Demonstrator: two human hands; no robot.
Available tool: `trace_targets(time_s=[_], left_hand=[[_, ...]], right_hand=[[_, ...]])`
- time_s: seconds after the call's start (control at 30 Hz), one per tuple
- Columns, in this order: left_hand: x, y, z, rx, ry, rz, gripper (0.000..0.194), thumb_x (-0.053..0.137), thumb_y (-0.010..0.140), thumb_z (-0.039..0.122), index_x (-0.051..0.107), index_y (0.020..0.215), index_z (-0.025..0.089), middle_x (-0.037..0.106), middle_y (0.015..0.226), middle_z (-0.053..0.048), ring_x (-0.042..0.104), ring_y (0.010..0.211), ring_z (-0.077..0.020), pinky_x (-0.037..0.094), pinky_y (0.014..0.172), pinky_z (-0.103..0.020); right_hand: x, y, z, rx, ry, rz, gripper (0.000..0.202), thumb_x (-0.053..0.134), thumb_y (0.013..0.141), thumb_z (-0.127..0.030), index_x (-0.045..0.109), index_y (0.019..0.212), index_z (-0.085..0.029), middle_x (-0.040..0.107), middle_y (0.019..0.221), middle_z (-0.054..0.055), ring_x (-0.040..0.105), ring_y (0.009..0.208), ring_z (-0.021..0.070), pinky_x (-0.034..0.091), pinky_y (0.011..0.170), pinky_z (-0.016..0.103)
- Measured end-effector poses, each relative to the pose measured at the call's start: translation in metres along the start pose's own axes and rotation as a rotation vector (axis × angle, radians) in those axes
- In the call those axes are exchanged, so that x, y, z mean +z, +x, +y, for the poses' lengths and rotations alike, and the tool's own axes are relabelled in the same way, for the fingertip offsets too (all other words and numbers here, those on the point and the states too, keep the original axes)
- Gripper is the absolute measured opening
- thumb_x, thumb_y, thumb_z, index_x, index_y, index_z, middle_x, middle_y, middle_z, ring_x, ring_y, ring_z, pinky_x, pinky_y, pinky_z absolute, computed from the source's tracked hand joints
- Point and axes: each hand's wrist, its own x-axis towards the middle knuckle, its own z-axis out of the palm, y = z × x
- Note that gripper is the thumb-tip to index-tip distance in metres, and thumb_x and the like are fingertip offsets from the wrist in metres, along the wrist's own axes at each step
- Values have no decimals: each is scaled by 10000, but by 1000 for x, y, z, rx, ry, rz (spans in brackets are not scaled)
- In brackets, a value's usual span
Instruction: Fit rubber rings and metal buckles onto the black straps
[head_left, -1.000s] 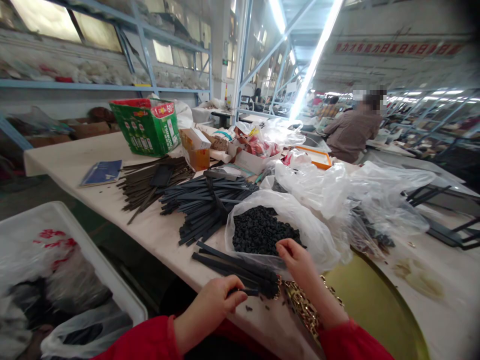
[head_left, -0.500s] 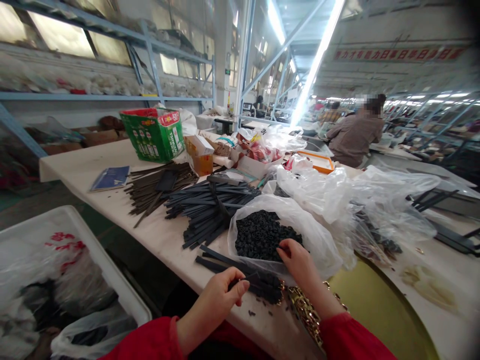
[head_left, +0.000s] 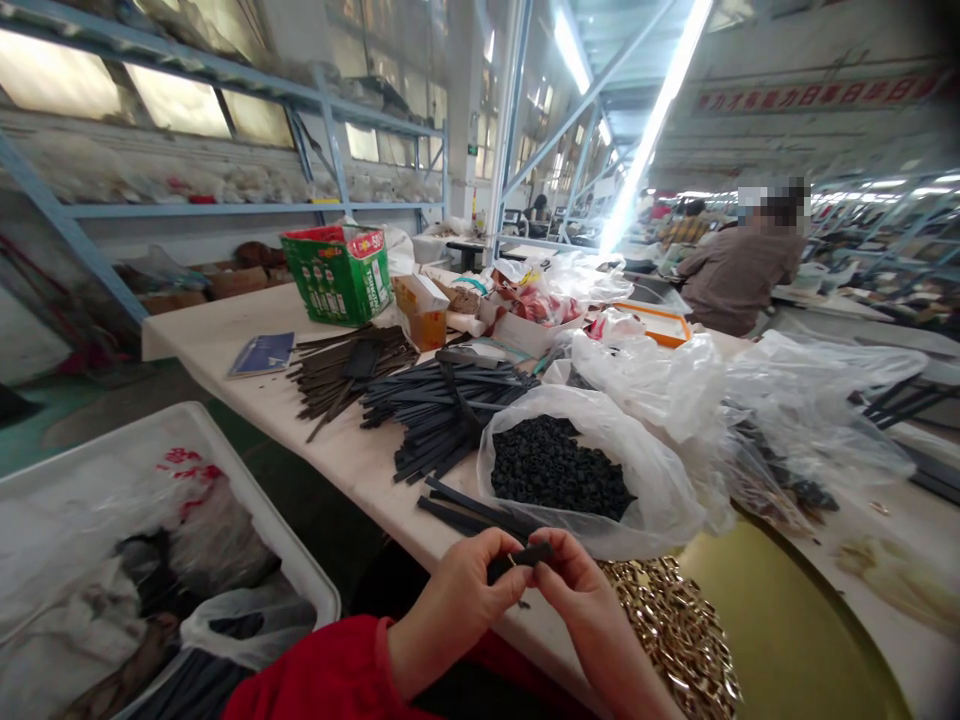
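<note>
While both hands meet over the near edge of the table (head_left: 349, 452), a short black strap (head_left: 535, 553) runs between them, gripped by the left hand (head_left: 466, 590) and the right hand (head_left: 583, 592), whose fingers hide part of it. Taking the strap as the clock's centre, small black pieces (head_left: 559, 465) fill an open plastic bag (head_left: 664, 480) close by toward one o'clock, its lip just beyond the fingertips. Gold pieces (head_left: 679, 635) lie heaped at four, beside the right wrist, with a wide tray (head_left: 799, 625) past them. Loose strips (head_left: 461, 508) sit at ten, a dark strip pile (head_left: 439, 405) at eleven, then brown strips (head_left: 337, 372) and a green carton (head_left: 337, 280) farther out between ten and eleven; a white tub (head_left: 324, 575) stands at nine. Both wrists come up from below, thumbs nearly touching. Flat and matt, the strap shows a gold glint near the left thumb; the heap is shiny and metallic, the bag thin, crumpled and translucent, the tray smooth and curved-edged.
</note>
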Motion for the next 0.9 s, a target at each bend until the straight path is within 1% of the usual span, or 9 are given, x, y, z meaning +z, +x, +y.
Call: trace_targets(time_s=[0.17,0.23,0.3,0.4,0.57,0.63,0.7,0.8,0.9], left_hand=[[-1,-2,-4,82,413,46,138,494,814,221,624,825,176,642,748,-12,570,685,-155,368,609,-229],[-2,-1,-6,89,511,31,131,497,814,210,625,823,178,652,769,-21,583,711,-167,371,625,-236],[-5,1,-9,92,534,-11,121,509,817,213,625,839,183,659,785,-17,592,721,-166,376,626,-230],[-8,2,-13,103,530,-52,106,526,822,223,622,855,191,664,799,-7,601,727,-160,382,622,-220],[-1,2,-23,144,657,-35,104,509,829,211,610,841,187,661,791,-17,601,724,-176,384,626,-239],[3,2,-27,141,692,-6,111,491,827,193,602,820,180,653,777,-24,596,716,-180,381,622,-246],[6,2,-29,120,671,49,125,470,825,174,592,800,177,646,767,-25,589,711,-175,379,623,-244],[6,4,-27,63,542,125,119,469,805,164,581,769,181,636,739,-13,577,689,-155,373,612,-228],[1,6,-22,3,405,120,97,483,782,183,575,750,185,619,687,5,559,644,-140,359,573,-214]], right_hand=[[5,-3,19,-230,-467,102,189,551,696,-191,600,878,-197,642,797,41,604,733,202,472,696,332],[5,-5,25,-248,-539,105,184,531,717,-201,594,889,-187,643,805,54,612,725,205,486,690,340],[5,-7,29,-230,-548,96,190,526,734,-221,585,911,-182,647,818,61,621,722,206,502,683,340],[3,-8,36,-192,-517,79,230,516,760,-237,570,977,-183,653,897,73,633,782,211,509,724,346],[3,-7,47,-124,-444,75,246,539,754,-244,577,992,-193,656,947,72,631,831,220,495,760,355],[4,-4,49,-92,-369,92,243,577,730,-249,587,967,-193,669,885,59,634,787,214,493,735,347],[6,0,50,-46,-220,114,252,633,690,-273,597,926,-195,674,795,36,628,725,202,490,690,328],[11,7,48,8,-20,116,237,704,615,-346,609,773,-197,649,682,2,594,640,174,471,620,295],[13,10,44,37,23,86,255,729,586,-391,599,671,-189,615,620,-16,550,587,145,445,583,270]])
